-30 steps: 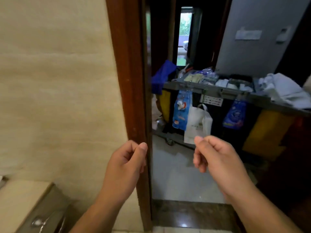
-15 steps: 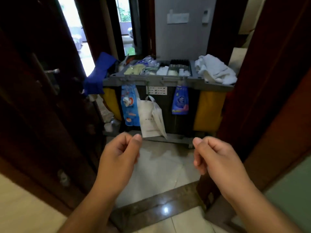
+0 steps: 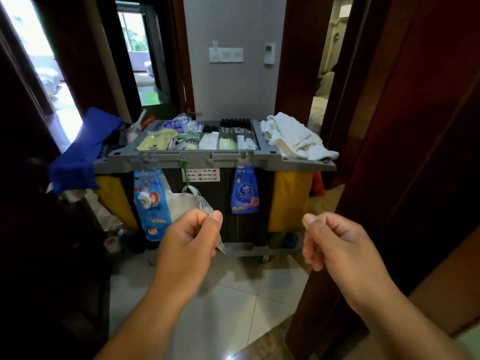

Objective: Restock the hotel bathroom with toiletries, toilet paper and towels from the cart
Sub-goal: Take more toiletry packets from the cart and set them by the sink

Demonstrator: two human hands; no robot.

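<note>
Since the earlier frame the cart came closer and square ahead past the doorway. Left hand and right hand were loosely curled, empty. Towels lay on its right end; best step close before reaching.

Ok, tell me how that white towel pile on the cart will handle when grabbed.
The towels look crumpled and loosely heaped, so they will probably sag and come up unevenly. One edge droops over the cart rim, so a tug may drag the pile off. Likely soft, not slippery.
</note>
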